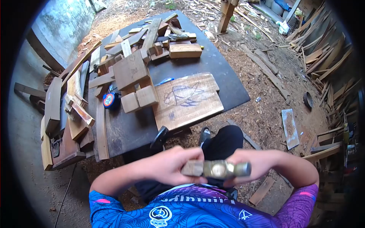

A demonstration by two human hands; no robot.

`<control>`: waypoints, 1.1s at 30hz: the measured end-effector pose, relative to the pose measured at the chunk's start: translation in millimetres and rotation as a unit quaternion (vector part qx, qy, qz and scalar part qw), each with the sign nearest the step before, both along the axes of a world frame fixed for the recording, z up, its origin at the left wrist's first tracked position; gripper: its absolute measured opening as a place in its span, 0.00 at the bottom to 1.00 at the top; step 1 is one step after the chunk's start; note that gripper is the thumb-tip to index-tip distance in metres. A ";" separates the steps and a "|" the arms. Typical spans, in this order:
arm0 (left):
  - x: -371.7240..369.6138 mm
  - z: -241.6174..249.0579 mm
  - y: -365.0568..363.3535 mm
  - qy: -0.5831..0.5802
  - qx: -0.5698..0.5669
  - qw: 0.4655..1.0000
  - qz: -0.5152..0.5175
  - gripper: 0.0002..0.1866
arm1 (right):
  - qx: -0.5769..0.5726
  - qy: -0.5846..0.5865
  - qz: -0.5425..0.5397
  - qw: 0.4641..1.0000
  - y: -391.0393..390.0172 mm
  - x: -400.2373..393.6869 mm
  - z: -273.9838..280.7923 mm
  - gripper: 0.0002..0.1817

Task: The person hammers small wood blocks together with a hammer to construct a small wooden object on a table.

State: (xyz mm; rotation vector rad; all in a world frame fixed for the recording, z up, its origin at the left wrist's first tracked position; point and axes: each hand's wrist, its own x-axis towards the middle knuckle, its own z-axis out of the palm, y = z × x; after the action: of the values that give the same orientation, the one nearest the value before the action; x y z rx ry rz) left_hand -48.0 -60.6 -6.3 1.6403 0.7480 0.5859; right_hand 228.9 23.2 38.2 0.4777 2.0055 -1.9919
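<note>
Close in front of my chest is a hammer (pixel 218 170), its worn metal head lying crosswise and its handle hidden below. My left hand (pixel 176 161) is curled at the blunt, brownish end of the head, thumb along the top. At the opposite, shiny round end, my right hand (pixel 247 161) is closed, with its fingers mostly hidden behind the metal. Beyond my hands, a pale wooden board (pixel 190 102) with blue pen drawing rests on the dark tabletop (pixel 127 131). A blue pen (pixel 164 81) lies along its far edge.
Stacked wood blocks (pixel 131 72) stand left of the board, beside a blue tape measure (pixel 110 100). Offcuts (pixel 152 34) pile up at the table's far end. Long scraps (pixel 78 110) crowd its left side. Wood shavings cover the ground, and slats (pixel 323 57) lean at right.
</note>
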 end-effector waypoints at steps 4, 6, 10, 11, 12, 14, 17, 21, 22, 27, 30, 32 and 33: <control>3.0 -6.2 -18.3 0.021 0.030 0.999 -0.010 0.21 | 0.017 -0.028 0.062 0.998 -16.2 -0.8 -16.6 0.11; -0.5 -8.7 -21.4 0.041 0.038 0.998 -0.041 0.18 | 0.060 -0.053 0.068 0.994 -16.2 -5.5 -4.2 0.11; -5.2 8.9 -21.7 0.086 0.087 0.992 -0.018 0.14 | 0.171 -0.098 0.080 0.977 -14.9 -14.4 11.1 0.18; -6.3 12.0 -19.9 0.100 0.098 0.990 -0.013 0.14 | 0.213 -0.113 0.091 0.966 -12.8 -16.3 13.9 0.19; -7.6 12.8 -16.4 0.113 0.107 0.988 0.001 0.14 | 0.233 -0.119 0.081 0.962 -9.1 -17.6 14.0 0.23; -10.0 17.5 -4.3 0.136 0.130 0.982 0.023 0.15 | 0.285 -0.120 0.068 0.949 0.1 -21.5 18.1 0.21; -11.3 22.3 6.2 0.162 0.173 0.970 0.047 0.15 | 0.349 -0.121 0.062 0.927 9.0 -24.5 25.2 0.20; -10.8 43.0 -4.4 0.210 0.190 0.958 0.043 0.18 | 0.382 -0.087 0.070 0.917 -0.3 -17.6 31.4 0.15; -9.8 45.8 -9.3 0.216 0.193 0.956 0.038 0.19 | 0.382 -0.077 0.070 0.918 -5.1 -15.1 30.1 0.15; -9.8 53.9 -19.8 0.247 0.207 0.946 0.025 0.17 | 0.396 -0.072 0.069 0.913 -16.6 -13.0 32.1 0.16; -11.3 44.0 -16.0 0.251 0.254 0.932 0.065 0.16 | 0.433 -0.053 0.064 0.897 -9.4 -16.8 26.9 0.15; -14.3 42.4 -2.9 0.275 0.267 0.917 0.105 0.15 | 0.469 -0.043 0.046 0.881 4.7 -25.0 23.2 0.14; -17.3 44.1 5.2 0.298 0.275 0.906 0.124 0.15 | 0.484 -0.039 0.034 0.873 12.9 -30.3 23.5 0.14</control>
State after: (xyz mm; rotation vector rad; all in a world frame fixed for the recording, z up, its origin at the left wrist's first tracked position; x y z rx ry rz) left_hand -65.3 -55.4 37.8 2.3148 1.3418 0.4945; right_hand 198.6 36.2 61.7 0.6353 2.7903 -0.7561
